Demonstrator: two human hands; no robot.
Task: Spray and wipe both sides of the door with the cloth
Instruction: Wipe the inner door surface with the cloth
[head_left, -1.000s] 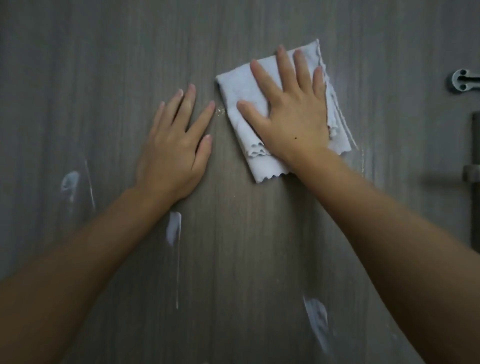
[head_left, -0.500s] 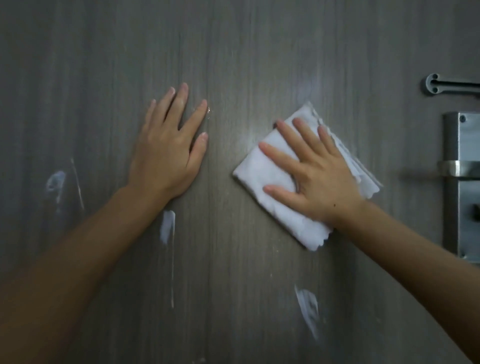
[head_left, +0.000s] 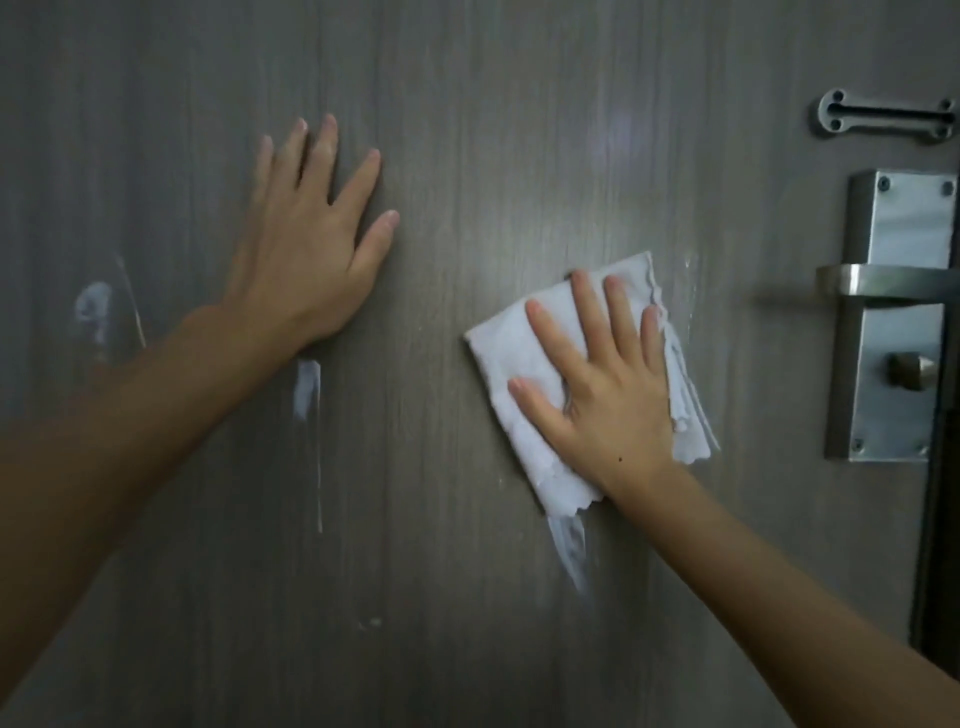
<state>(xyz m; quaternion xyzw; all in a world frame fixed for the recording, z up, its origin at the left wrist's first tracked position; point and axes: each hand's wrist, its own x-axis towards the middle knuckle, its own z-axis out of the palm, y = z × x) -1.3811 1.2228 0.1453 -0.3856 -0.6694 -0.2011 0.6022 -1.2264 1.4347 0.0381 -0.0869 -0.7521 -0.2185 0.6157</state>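
Observation:
A grey wood-grain door (head_left: 467, 156) fills the view. My right hand (head_left: 597, 395) presses a folded white cloth (head_left: 514, 364) flat against the door, fingers straight and spread, right of centre. My left hand (head_left: 311, 249) lies flat on the door at the upper left, fingers straight, holding nothing. White foam streaks mark the door: one (head_left: 306, 389) below my left wrist, one (head_left: 93, 312) at the far left, and one (head_left: 571, 551) just under the cloth's lower edge.
A metal lock plate (head_left: 904, 218) with a lever handle (head_left: 883, 283) and a thumb-turn knob (head_left: 909, 370) sits at the right edge. Above it is a small metal latch bracket (head_left: 883, 120). The dark door edge (head_left: 935, 545) runs down the lower right.
My right hand has slid the cloth down and to the right, from beside my left hand to near the lock plate. The left hand stays pressed on the door.

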